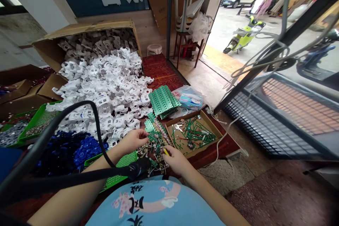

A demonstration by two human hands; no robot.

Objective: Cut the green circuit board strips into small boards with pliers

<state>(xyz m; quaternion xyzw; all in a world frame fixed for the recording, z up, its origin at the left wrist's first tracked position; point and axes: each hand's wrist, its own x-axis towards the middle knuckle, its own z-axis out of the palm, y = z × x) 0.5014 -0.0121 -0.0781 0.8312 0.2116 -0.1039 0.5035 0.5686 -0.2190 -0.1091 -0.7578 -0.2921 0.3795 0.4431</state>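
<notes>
My left hand point(134, 139) is closed in a pinch over a heap of small green circuit boards point(154, 136) with thin wires. Whatever lies between its fingertips is too small to make out. Just to the right, my right hand point(172, 158) is closed around a yellow-handled tool point(166, 152), whose tip is hidden among the wired parts. Behind both hands rests a stack of green circuit board panels point(163, 99). A shallow cardboard tray point(215, 127) beside the right hand holds green strips and a few metal bits.
White plastic shells point(106, 81) spill from a big cardboard box point(42, 49). Blue parts point(84, 150) and green baskets point(119, 166) lie left of me. A black bent arm point(87, 104) crosses in front. A blue-white packet point(190, 101) and loose cables point(225, 132) are at the right.
</notes>
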